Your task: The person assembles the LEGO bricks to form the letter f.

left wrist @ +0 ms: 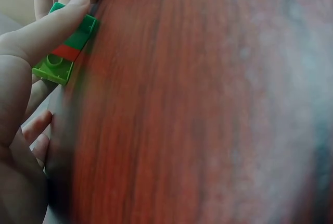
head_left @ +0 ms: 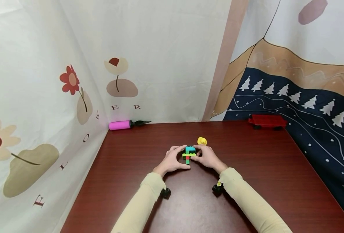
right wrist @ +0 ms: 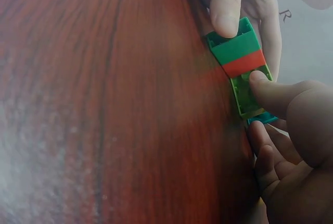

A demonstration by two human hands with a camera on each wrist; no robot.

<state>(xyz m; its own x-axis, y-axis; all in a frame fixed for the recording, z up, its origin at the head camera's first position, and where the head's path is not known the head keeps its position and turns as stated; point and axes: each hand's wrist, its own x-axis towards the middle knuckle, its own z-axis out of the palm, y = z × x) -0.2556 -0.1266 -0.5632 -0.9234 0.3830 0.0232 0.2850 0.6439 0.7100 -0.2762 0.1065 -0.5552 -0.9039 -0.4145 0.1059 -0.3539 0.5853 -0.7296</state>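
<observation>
A small assembly of toy building bricks (head_left: 187,157) lies between my two hands over the middle of the table. It joins green, red and lime pieces with a turquoise one at the far end. My left hand (head_left: 173,159) grips it from the left, its thumb on the hollow end of the green brick (right wrist: 237,51). From the other side my right hand (head_left: 208,158) pinches it, thumb against the underside of the lime brick (right wrist: 243,97). A corner of the turquoise brick (right wrist: 263,118) shows by the right fingers. In the left wrist view, the left thumb partly covers the bricks.
Just beyond the right hand is a small yellow toy (head_left: 202,140), resembling a duck. A pink hand pump (head_left: 120,125) with a black nozzle lies at the table's back left corner. At the back right stands a red toy vehicle (head_left: 267,121). Printed cloth hangs behind the brown table (head_left: 125,145).
</observation>
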